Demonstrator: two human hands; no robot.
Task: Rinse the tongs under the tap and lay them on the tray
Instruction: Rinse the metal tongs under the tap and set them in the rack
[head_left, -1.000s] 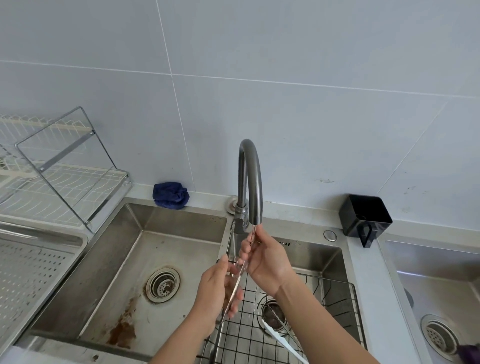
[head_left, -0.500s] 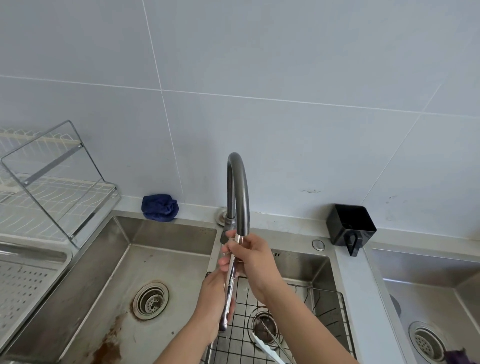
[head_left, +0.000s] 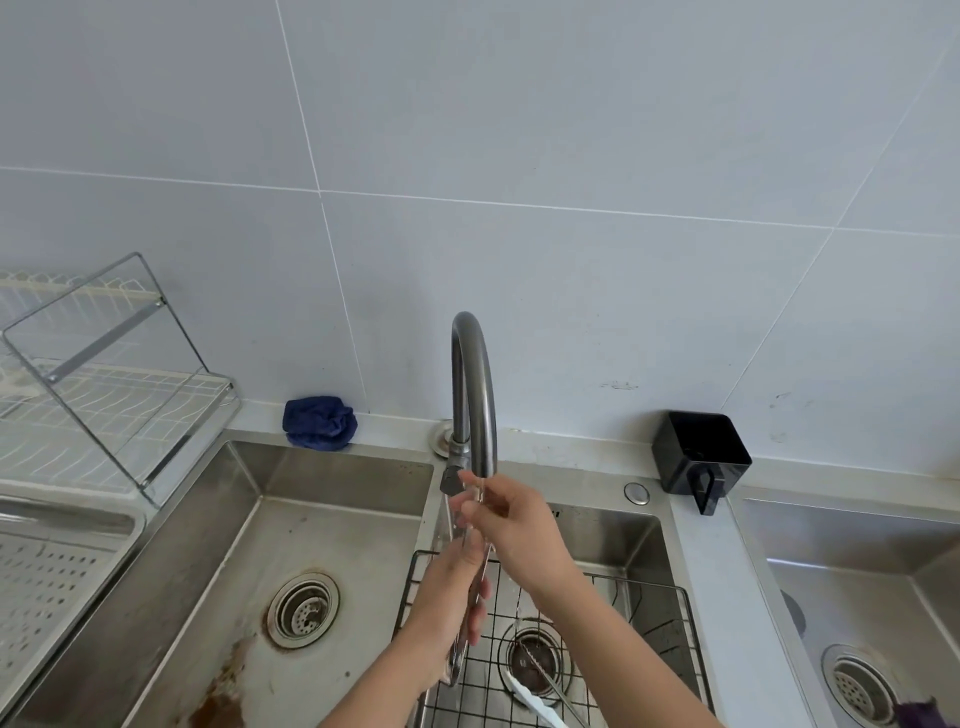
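Two hands, one item, rinse under way. Nearest me, a wire basket (head_left: 655, 610) sits in the right basin with a white-tipped utensil (head_left: 535, 702) lying loose in it, not the piece being handled. Above that, the left hand (head_left: 449, 597) has its fingers (head_left: 477, 610) clenched round the lower half of the tongs (head_left: 456, 666), whose bottom end pokes out below the palm. The right hand (head_left: 519, 527) pinches their upper end, just under the mouth of the tap (head_left: 470, 364). Changed since a second ago: the tongs then slanted down to the left with the right hand lower. They now stand nearly upright over the basket, and the right hand has climbed to the spout. I take that as the thin stream being run down their full length, which would make this the later part of the rinse; the laying-down is not yet begun. To the left, across the stained left basin (head_left: 332, 525), the perforated tray (head_left: 52, 582) waits well apart from the tongs, so the carry will be a long leftward one with dripping metal. Farther back on the tabletop (head_left: 566, 449) are a blue cloth (head_left: 319, 422) and a black holder (head_left: 701, 452). A dish rack (head_left: 104, 374) stands at far left against the tiled wall.
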